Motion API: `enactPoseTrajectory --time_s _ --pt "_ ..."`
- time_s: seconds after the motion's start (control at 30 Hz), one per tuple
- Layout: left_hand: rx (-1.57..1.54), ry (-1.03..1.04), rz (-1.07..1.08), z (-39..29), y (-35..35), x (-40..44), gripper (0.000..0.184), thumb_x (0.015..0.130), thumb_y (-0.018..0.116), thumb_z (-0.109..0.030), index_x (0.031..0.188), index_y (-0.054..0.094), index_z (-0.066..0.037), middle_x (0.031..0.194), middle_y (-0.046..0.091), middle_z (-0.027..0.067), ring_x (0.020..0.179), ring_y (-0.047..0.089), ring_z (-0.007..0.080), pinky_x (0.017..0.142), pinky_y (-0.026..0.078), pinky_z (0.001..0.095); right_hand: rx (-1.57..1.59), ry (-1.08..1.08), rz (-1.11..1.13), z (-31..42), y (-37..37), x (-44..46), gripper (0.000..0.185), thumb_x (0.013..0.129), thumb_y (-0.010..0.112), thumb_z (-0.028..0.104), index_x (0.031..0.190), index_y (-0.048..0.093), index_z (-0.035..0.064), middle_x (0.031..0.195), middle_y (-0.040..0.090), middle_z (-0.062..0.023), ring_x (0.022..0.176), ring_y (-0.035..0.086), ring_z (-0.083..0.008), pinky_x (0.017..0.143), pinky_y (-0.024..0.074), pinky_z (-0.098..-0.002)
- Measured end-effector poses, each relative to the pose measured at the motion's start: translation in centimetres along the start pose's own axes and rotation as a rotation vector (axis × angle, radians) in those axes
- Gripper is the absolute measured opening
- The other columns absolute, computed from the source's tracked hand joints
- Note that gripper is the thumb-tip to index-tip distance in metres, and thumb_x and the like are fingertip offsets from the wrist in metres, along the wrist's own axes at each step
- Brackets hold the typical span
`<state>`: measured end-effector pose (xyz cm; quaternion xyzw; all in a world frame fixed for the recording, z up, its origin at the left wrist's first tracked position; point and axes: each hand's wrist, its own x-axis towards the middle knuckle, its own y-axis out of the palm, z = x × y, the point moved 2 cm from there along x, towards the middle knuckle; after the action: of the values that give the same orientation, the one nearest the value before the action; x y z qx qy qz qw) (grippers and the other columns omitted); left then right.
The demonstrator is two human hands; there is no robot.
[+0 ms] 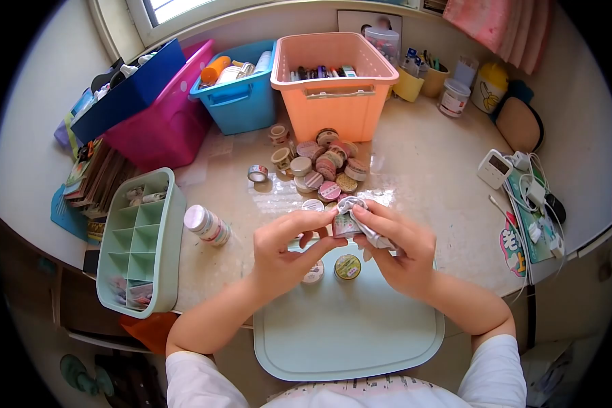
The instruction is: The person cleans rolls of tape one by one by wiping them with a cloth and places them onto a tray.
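Observation:
Between my two hands is a small printed packet (346,224) with crumpled white wrapping; its exact kind is hard to make out. My left hand (283,248) pinches its left edge between thumb and fingers. My right hand (406,246) grips the white, crumpled side. Just below the packet, a green roll of tape (347,267) and a pale roll of tape (313,273) rest on a pale green lid (350,333). Beyond my fingers lies a heap of tape rolls (326,166), mostly pink, brown and cream, some stacked and some loose.
To the left stand a compartmented green organizer (173,231) and a white-capped jar (207,226). Along the back are a peach bin (333,112), a blue basket (245,109) and a magenta bin (163,129). White cables and chargers (536,194) lie at the right edge.

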<state>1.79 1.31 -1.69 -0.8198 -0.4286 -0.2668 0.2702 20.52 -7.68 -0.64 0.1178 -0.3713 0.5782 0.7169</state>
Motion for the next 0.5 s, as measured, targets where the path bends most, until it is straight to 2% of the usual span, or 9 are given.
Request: enactPoseTrajectory --time_s 0.03,0.07,0.1,0.2,0.27,0.3,0.37,0.43,0.5 --pt "0.079 0.033 0.018 -0.7 -0.1 0.4 0.042 0.079 0.083 0.005 0.118 0.070 0.002 0.106 0.072 0.0105 0.082 0.065 0.0099 0.062 0.050 0.0232 -0.167 -0.169 0.002 0.2 -0.1 0.0 0.054 0.079 0.070 -0.014 0.130 0.068 0.0036 0.127 0.068 -0.0193 0.121 0.066 -0.0279 0.092 0.0581 -0.0340" --pt "0.157 0.065 0.037 -1.0 -0.2 0.6 0.041 0.079 0.081 0.008 0.118 0.070 0.003 0.105 0.072 0.0114 0.084 0.064 0.0106 0.064 0.051 0.0241 -0.232 -0.206 0.003 0.3 0.1 0.1 0.055 0.076 0.070 -0.013 0.129 0.068 0.0032 0.126 0.068 -0.0209 0.115 0.068 -0.0336 0.093 0.0585 -0.0370" --pt "0.156 0.064 0.039 -0.9 -0.3 0.9 0.041 0.079 0.081 0.008 0.118 0.070 0.003 0.105 0.072 0.0114 0.084 0.064 0.0106 0.064 0.051 0.0241 -0.233 -0.204 0.001 0.2 0.0 0.2 0.055 0.076 0.070 -0.013 0.129 0.068 0.0032 0.126 0.068 -0.0209 0.115 0.068 -0.0336 0.093 0.0585 -0.0370" --pt "0.331 0.283 0.067 -1.4 -0.3 1.4 0.038 0.081 0.080 0.006 0.118 0.072 0.003 0.104 0.071 0.0119 0.084 0.064 0.0117 0.063 0.050 0.0248 -0.249 -0.233 0.015 0.3 0.0 0.2 0.051 0.081 0.070 -0.012 0.129 0.068 0.0024 0.126 0.069 -0.0182 0.114 0.069 -0.0265 0.095 0.0573 -0.0340" --pt "0.384 0.259 0.088 -2.0 -0.1 1.3 0.045 0.083 0.079 0.003 0.126 0.067 0.002 0.106 0.070 0.0110 0.089 0.063 0.0122 0.068 0.050 0.0249 0.144 0.089 -0.002 -0.3 0.2 -0.2 0.046 0.086 0.070 -0.009 0.130 0.067 0.0017 0.126 0.070 -0.0150 0.114 0.067 -0.0188 0.097 0.0552 -0.0318" --pt "0.384 0.261 0.089 -2.1 0.2 1.0 0.045 0.083 0.079 0.003 0.126 0.067 0.002 0.106 0.070 0.0110 0.089 0.063 0.0122 0.068 0.050 0.0249 0.143 0.087 -0.004 0.0 0.2 -0.2 0.046 0.086 0.070 -0.009 0.130 0.067 0.0017 0.126 0.070 -0.0150 0.114 0.067 -0.0188 0.097 0.0552 -0.0318" --pt "-0.098 -0.090 -0.061 -1.6 0.9 0.3 0.043 0.084 0.081 -0.003 0.125 0.067 0.001 0.103 0.072 0.0091 0.084 0.064 0.0116 0.068 0.050 0.0251 0.509 0.401 0.023 0.3 0.4 -0.2 0.043 0.089 0.070 -0.009 0.131 0.066 0.0010 0.125 0.070 -0.0126 0.115 0.064 -0.0133 0.096 0.0544 -0.0288" --pt "-0.258 -0.096 -0.159 -1.3 1.2 0.0 0.042 0.085 0.081 -0.004 0.124 0.066 0.002 0.103 0.072 0.0095 0.086 0.065 0.0114 0.068 0.050 0.0245 0.406 0.283 -0.007 0.1 0.6 0.0 0.044 0.088 0.069 -0.010 0.130 0.067 0.0014 0.125 0.070 -0.0139 0.114 0.066 -0.0153 0.095 0.0553 -0.0293" --pt "-0.078 -0.013 -0.127 -0.8 0.9 -0.3 0.035 0.085 0.081 -0.002 0.117 0.068 0.003 0.103 0.073 0.0101 0.086 0.065 0.0117 0.067 0.051 0.0247 0.304 0.170 -0.036 0.0 0.5 0.1 0.046 0.086 0.069 -0.011 0.130 0.067 0.0019 0.125 0.070 -0.0152 0.114 0.067 -0.0174 0.094 0.0561 -0.0299"
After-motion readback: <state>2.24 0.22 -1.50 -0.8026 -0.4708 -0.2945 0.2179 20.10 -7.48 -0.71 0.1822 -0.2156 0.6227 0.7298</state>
